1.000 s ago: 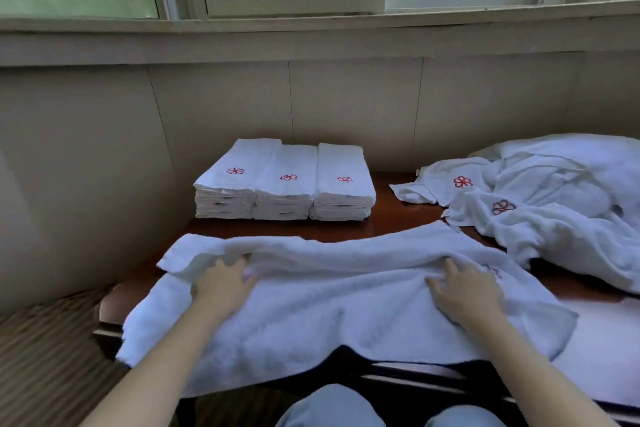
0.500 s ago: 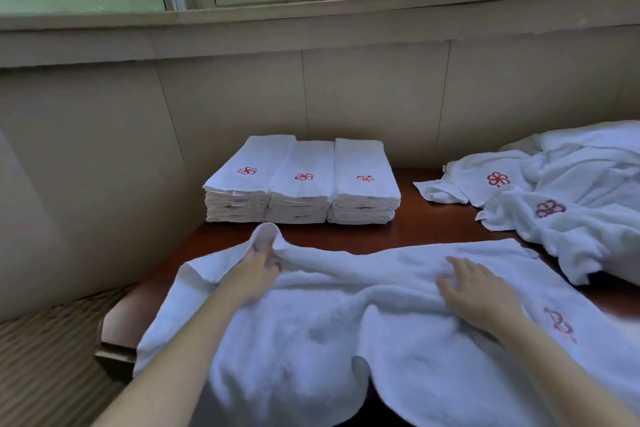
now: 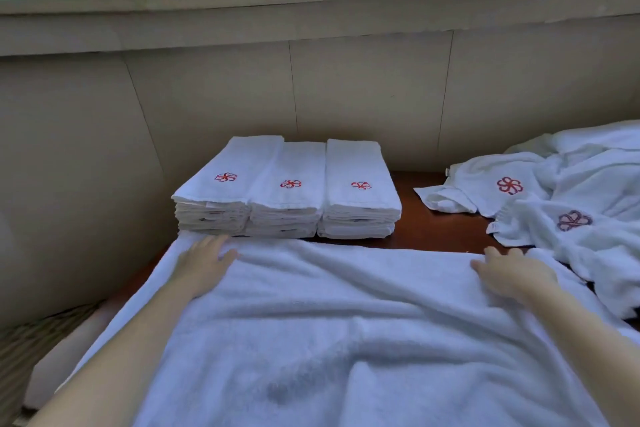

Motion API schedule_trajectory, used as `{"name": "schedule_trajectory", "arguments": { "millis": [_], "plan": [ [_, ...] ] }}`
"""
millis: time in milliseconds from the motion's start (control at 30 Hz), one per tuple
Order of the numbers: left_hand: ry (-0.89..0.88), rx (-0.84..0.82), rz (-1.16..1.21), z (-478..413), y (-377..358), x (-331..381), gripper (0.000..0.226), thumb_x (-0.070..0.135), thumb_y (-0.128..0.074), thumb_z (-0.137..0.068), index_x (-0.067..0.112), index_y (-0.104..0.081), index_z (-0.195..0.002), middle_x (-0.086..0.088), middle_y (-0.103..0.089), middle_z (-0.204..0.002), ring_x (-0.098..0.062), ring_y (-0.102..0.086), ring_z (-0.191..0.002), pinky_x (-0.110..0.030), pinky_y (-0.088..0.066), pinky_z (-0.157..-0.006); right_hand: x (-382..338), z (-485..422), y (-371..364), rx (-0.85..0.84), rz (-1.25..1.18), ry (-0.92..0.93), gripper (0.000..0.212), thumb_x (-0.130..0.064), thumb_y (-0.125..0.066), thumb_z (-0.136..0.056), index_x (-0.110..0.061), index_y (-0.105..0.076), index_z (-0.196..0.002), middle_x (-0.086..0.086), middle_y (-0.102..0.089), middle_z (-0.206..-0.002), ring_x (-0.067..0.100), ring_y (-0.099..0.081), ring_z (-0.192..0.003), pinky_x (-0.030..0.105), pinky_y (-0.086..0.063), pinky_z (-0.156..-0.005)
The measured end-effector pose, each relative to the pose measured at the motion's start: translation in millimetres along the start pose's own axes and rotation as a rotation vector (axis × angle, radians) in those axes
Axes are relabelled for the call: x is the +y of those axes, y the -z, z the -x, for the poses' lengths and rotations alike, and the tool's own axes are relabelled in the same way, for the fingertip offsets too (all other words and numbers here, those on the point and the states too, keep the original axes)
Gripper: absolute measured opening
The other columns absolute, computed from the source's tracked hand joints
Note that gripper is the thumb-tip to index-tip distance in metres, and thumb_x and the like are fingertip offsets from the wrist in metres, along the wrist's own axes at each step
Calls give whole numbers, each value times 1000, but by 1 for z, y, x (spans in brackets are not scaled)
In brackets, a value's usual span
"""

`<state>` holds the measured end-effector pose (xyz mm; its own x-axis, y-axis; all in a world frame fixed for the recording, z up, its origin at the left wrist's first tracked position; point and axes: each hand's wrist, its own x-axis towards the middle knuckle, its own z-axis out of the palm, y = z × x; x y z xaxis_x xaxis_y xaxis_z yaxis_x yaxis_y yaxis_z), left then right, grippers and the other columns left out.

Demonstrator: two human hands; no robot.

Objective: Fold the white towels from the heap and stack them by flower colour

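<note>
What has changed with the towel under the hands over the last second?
The towel was bunched with its far edge lifted; now it lies spread flat, that edge carried forward almost to the folded stacks. The left hand let go of the edge; both it and the right hand now press flat near the far corners. The stacks and the heap lie as before.

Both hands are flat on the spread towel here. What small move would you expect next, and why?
Probably a smoothing stroke toward the near edge. The left hand and right hand rest flat at the far edge of the spread towel, which now lies straight just short of the three folded stacks, yet ridges and creases cross its middle. Flattening those likely comes before the next fold.
</note>
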<state>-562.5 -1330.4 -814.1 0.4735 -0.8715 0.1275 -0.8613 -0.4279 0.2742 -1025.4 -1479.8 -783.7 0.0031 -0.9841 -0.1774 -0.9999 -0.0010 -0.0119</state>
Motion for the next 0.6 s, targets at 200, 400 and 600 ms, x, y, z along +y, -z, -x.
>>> {"name": "schedule_trajectory", "arguments": {
  "millis": [200,400,600],
  "plan": [
    [145,-138,-11,-19,27,-2,31,9,-39,-88,22,-55,-112,-6,-35,-124,-24,-47,-101,-30,-40,-77,-16,-25,8,43,123,257,10,-15,-41,-90,-16,-34,-97,5,-39,-105,29,-52,-103,35,-42,-83],
    [137,-207,-168,-19,60,11,17,10,-48,-84,15,-44,-69,-4,-49,-80,-20,-49,-72,-27,-38,-58,-24,-15,22,159,133,208,13,-10,-46,-87,-15,-48,-99,8,-54,-110,28,-55,-102,32,-47,-79],
    [52,592,152,15,75,25,22,-16,-42,-77,-1,-48,-92,-21,-47,-101,-49,-49,-96,-41,-33,-62,-10,13,48,801,-691,80,26,7,-46,-86,8,-52,-111,37,-49,-109,51,-52,-94,48,-40,-74]
  ]
}}
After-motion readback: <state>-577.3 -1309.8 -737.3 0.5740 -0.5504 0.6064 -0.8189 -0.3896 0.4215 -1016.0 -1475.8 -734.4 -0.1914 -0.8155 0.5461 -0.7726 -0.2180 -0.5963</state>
